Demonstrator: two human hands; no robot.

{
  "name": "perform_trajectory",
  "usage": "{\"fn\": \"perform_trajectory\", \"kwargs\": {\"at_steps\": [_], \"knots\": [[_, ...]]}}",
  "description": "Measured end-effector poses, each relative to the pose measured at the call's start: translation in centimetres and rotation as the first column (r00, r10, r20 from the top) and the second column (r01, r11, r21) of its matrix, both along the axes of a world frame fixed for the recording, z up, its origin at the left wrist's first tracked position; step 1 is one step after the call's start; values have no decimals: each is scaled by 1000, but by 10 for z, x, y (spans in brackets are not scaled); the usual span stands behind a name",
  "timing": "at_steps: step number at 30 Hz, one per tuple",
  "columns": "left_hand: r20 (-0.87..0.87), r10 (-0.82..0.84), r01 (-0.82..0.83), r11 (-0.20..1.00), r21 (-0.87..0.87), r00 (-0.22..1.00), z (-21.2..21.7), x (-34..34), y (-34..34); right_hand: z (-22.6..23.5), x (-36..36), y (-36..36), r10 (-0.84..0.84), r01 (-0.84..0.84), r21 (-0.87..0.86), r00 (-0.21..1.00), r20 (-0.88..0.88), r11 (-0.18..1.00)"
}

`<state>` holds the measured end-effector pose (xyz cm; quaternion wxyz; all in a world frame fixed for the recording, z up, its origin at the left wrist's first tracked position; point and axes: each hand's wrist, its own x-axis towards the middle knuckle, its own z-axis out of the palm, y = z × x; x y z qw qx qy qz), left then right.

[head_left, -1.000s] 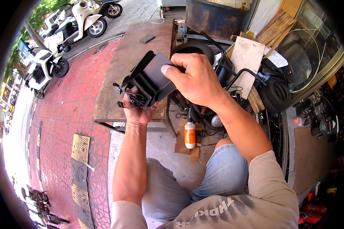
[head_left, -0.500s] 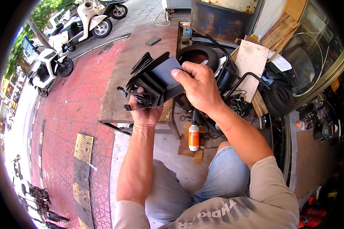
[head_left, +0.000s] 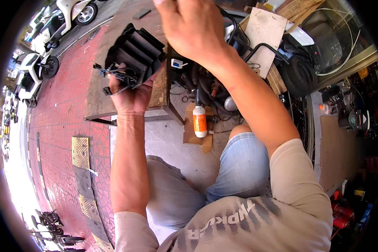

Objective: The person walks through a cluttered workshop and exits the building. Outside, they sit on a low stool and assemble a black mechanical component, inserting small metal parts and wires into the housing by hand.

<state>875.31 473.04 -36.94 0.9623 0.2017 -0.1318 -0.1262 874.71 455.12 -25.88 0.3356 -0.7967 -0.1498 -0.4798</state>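
Note:
My left hand (head_left: 132, 97) is closed around a black slotted plastic part (head_left: 137, 52) with several parallel fins or compartments, tilted above the worn brown table. A bundle of dark wires and small connectors (head_left: 117, 75) hangs at the part's near left side, over my thumb. To the right and higher up, my right hand (head_left: 195, 31) is raised, apart from the slotted part. The upper edge of the picture cuts off its fingertips, so whatever they hold, if anything, is hidden.
A small dark block (head_left: 142, 14) lies on the brown table (head_left: 97, 94). An orange-and-white bottle (head_left: 200, 121) stands on cardboard before my knees. Cables, a tyre (head_left: 300, 75) and wooden boards (head_left: 308, 12) clutter the right. Parked scooters (head_left: 33, 75) line the red paving at left.
My right hand has lifted up and away from the slotted part. The dark grey flat panel it pinched there is out of sight. The view has shifted, and more of the fins show.

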Motion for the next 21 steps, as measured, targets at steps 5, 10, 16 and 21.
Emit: {"fn": "perform_trajectory", "kwargs": {"at_steps": [5,10,16,21], "knots": [[2,134,-132,975,179,991,-7,3,7,-32,33,35,-27,-6,-185,985,-172,983],[131,185,-215,936,278,974,-15,17,33,-93,73,-3,62,-82,-55,953,-296,995],[91,265,-279,876,392,960,-53,39,65,-281,96,-68,-166,-251,-238,277,-946,938],[124,303,-323,797,511,945,-58,33,81,-351,126,-32,-207,-564,-450,442,-873,692]]}}
